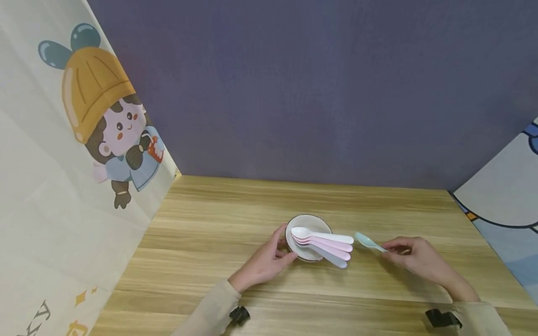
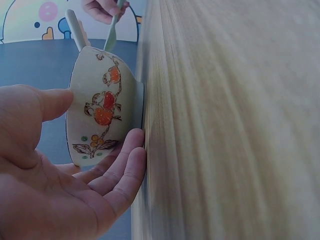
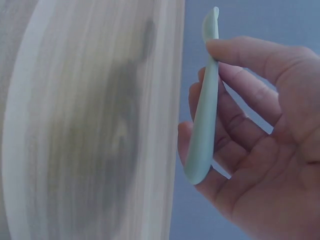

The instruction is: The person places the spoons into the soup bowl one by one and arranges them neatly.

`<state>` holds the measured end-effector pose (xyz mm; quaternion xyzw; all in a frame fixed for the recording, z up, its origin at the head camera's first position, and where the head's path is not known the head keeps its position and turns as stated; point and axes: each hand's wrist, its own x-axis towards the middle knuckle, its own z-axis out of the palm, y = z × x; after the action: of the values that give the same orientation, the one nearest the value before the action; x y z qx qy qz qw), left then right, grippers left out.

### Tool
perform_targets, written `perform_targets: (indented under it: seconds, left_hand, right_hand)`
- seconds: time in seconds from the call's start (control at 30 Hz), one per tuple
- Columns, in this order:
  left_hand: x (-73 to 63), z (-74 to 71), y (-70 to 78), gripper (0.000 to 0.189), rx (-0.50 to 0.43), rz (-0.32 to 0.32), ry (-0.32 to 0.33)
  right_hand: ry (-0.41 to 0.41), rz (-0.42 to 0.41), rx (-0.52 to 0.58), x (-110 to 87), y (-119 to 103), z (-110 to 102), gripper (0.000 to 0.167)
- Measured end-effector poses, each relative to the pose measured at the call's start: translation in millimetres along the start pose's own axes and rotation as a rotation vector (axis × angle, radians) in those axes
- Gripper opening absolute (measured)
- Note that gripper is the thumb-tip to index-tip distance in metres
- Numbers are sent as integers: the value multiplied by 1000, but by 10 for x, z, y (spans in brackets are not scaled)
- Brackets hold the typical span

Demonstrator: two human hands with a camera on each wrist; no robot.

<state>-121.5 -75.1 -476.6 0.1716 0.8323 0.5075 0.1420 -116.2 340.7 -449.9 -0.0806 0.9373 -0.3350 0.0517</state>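
My left hand (image 1: pixel 265 262) holds a small cream bowl (image 1: pixel 317 223) by its left side, thumb at the rim and fingers along the lower wall. In the left wrist view the bowl (image 2: pixel 95 75) has painted red-orange birds and leaves on its outside. Several plastic spoons lean in it, stacked bowl over bowl: a white spoon (image 1: pixel 329 237) on top, pink spoons (image 1: pixel 332 245) beneath and a grey spoon (image 1: pixel 334 259) lowest, handles pointing right. To the right, my right hand (image 1: pixel 416 256) pinches a mint-green spoon (image 1: pixel 366 240) between thumb and fingers, held above the table.
The wood-grain table (image 1: pixel 218 210) runs back to a dark blue-grey panel (image 1: pixel 311 93). At the left stands a pale panel (image 1: pixel 46 224) with a cartoon figure, and another printed panel (image 1: pixel 504 186) borders the right side. Each sleeve carries a black wrist strap.
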Motion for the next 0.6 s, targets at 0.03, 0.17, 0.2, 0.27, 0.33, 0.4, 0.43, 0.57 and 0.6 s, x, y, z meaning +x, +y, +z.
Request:
perform_targets:
  seconds: [0.03, 0.17, 0.2, 0.27, 0.33, 0.4, 0.43, 0.57, 0.6]
  left_hand:
    - [1, 1, 0, 83, 1, 0, 0]
    - [2, 1, -1, 83, 0, -1, -1]
    - [1, 0, -2, 83, 0, -2, -1]
    - [-1, 0, -6, 83, 1, -1, 0]
    - [-2, 1, -9, 83, 0, -1, 1]
    - [-1, 2, -11, 83, 3, -1, 1]
    - [-1, 2, -12, 83, 5, 0, 2]
    - [4, 3, -7, 84, 15, -3, 1]
    - [5, 2, -6, 84, 16, -3, 1]
  right_hand:
    - [-2, 5, 3, 2, -1, -6, 23]
    - [-5, 5, -4, 13, -32, -26, 22]
    - [-4, 1, -8, 17, -41, -29, 22]
    - [-3, -7, -12, 24, -61, -34, 22]
    - [0, -18, -13, 33, -74, -37, 21]
    - [5, -27, -13, 42, -86, -41, 21]
    - [7, -32, -11, 46, -92, -45, 20]
    - [16, -61, -13, 66, -100, -63, 19]
    - [17, -72, -15, 69, -102, -68, 19]
